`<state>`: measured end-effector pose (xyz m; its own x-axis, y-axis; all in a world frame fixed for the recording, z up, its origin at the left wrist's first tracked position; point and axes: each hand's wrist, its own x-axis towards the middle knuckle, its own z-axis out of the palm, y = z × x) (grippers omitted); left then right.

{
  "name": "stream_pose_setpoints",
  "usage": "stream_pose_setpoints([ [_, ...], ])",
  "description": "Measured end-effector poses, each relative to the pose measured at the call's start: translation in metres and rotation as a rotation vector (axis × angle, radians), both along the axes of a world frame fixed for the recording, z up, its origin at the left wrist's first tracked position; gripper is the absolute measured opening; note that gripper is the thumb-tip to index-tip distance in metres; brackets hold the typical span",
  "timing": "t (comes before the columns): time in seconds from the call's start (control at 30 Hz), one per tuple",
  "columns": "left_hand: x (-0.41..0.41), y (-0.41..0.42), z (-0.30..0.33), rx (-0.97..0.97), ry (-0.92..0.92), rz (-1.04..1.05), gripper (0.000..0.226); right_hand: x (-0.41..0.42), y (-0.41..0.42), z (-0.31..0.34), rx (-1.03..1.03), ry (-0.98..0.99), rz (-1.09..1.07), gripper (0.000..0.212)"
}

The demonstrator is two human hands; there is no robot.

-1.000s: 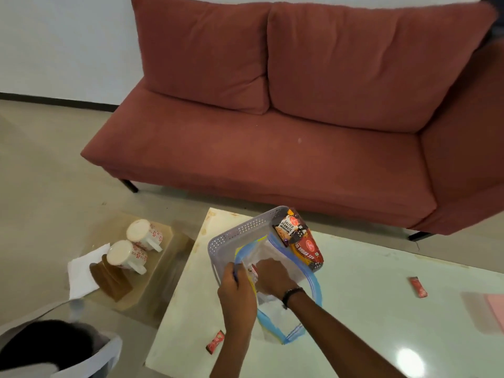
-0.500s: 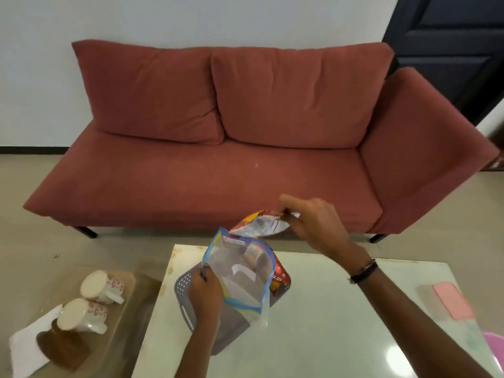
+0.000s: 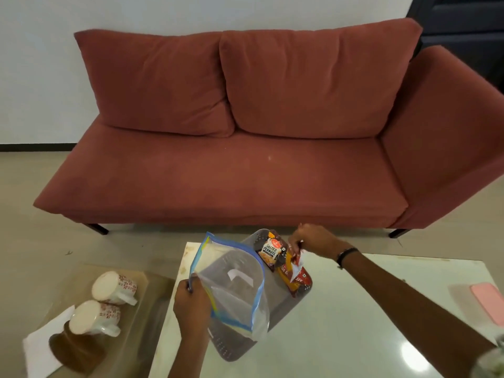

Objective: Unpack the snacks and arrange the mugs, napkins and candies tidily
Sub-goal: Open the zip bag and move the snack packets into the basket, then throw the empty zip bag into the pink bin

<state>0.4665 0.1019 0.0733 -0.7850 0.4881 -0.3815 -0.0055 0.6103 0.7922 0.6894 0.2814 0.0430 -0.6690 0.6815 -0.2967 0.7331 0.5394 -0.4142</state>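
My left hand [image 3: 192, 302] grips the blue-edged rim of a clear zip bag [image 3: 234, 285], held open above a grey perforated basket [image 3: 231, 347] on the pale table [image 3: 341, 323]. My right hand [image 3: 313, 240] pinches a small red and white snack packet [image 3: 296, 264] over the basket's far end. A salted peanuts packet [image 3: 271, 251] and a red-orange sev packet [image 3: 296, 282] stand in that end. Two white mugs with red flowers [image 3: 114, 286] [image 3: 94, 317] lie on their sides on a lower side table, next to a white napkin [image 3: 41, 350].
A red sofa [image 3: 245, 159] fills the space behind the table. A pink flat object [image 3: 488, 301] lies at the table's right edge. A brown napkin [image 3: 76, 347] lies under the nearer mug. A dark door [image 3: 463, 23] stands at the upper right.
My right hand has dropped from above the bag down to the basket's far end with the packet. The bag looks emptied of packets. The camera view has shifted slightly.
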Motion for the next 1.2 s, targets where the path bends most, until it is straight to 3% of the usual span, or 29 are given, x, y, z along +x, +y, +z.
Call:
stream_pose_setpoints([
  [0.23, -0.011, -0.010, -0.018, 0.019, -0.040, -0.003, 0.026, -0.048, -0.001, -0.080, -0.125, -0.029, 0.178, 0.021],
  [0.4, -0.013, -0.015, -0.015, 0.052, -0.060, 0.018, 0.025, -0.033, -0.006, -0.097, -0.191, -0.074, -0.027, 0.019],
  [0.6, -0.011, -0.019, -0.008, 0.067, -0.104, 0.050, 0.027, -0.021, -0.053, -0.070, -0.129, 0.227, -0.207, 0.022],
  [0.67, -0.010, -0.020, -0.001, 0.085, -0.114, 0.087, 0.024, -0.020, -0.080, -0.054, -0.217, 0.332, -0.248, 0.046],
  [0.8, -0.008, -0.025, 0.016, 0.136, -0.149, 0.170, 0.030, -0.026, -0.153, -0.024, -0.427, 0.412, -0.190, 0.114],
  [0.87, -0.007, -0.027, 0.022, 0.163, -0.190, 0.205, 0.033, -0.040, -0.188, -0.013, -0.460, 0.426, -0.217, 0.123],
  [0.97, -0.004, -0.032, 0.028, 0.217, -0.288, 0.249, 0.023, -0.068, -0.224, -0.010, -0.437, 0.565, -0.412, 0.107],
  [1.07, -0.003, -0.038, 0.039, 0.302, -0.385, 0.216, 0.022, -0.085, -0.236, -0.014, -0.337, 0.721, -0.713, 0.057],
  [1.13, -0.006, -0.041, 0.050, 0.397, -0.454, 0.160, 0.031, -0.087, -0.230, -0.009, -0.154, 0.757, -0.772, 0.030],
  [1.2, -0.014, -0.047, 0.058, 0.499, -0.467, 0.135, 0.030, -0.084, -0.217, 0.007, -0.122, 0.833, -0.731, 0.023],
])
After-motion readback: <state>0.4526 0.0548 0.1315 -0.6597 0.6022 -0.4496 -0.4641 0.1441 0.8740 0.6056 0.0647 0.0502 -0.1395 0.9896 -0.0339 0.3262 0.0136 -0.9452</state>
